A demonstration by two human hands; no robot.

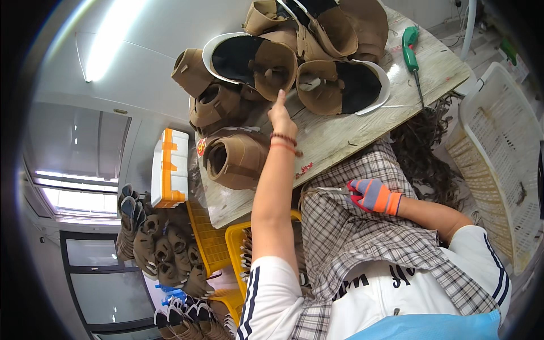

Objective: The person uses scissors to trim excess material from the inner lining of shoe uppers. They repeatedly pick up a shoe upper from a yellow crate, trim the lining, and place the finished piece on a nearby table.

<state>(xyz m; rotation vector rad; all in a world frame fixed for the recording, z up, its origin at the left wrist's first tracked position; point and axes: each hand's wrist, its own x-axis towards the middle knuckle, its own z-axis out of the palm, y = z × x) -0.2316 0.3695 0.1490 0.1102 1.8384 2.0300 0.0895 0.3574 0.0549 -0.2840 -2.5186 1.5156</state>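
Observation:
My bare left hand [281, 120], with beaded and red string bracelets at the wrist, reaches over the table. Its thumb presses the near edge of a brown shoe upper [276, 63] with black lining and a white rim; the other fingers are curled and partly hidden. Over my lap, my right hand [374, 196], in a grey and orange glove, is closed on scissors [334, 189] with red handles, blades pointing left. To the right of the left hand lies another brown upper [323, 93]. A brown upper [235, 161] stands near the table's left edge.
More brown uppers [334, 31] are heaped at the table's back. A green-handled tool [410, 48] with a thin metal shaft lies at right. Beside the table stand a white plastic basket [493, 124] and yellow crates [207, 241]. An orange-and-white box [171, 168] is at left, near piled shoes [164, 249].

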